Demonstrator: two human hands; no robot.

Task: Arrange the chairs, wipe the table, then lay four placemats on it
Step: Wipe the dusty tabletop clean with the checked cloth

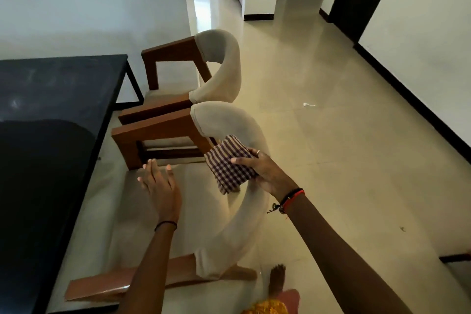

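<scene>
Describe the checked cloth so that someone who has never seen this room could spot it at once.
Start at the black table on the left; two beige chairs with wooden arms stand along its right side. Over the near chair, the right hand holds a folded cloth. Its purple-and-white check is the only pattern among plain surfaces.

The table's right edge is blocked by two chairs (set almost touching); open floor is left beyond them.
</scene>
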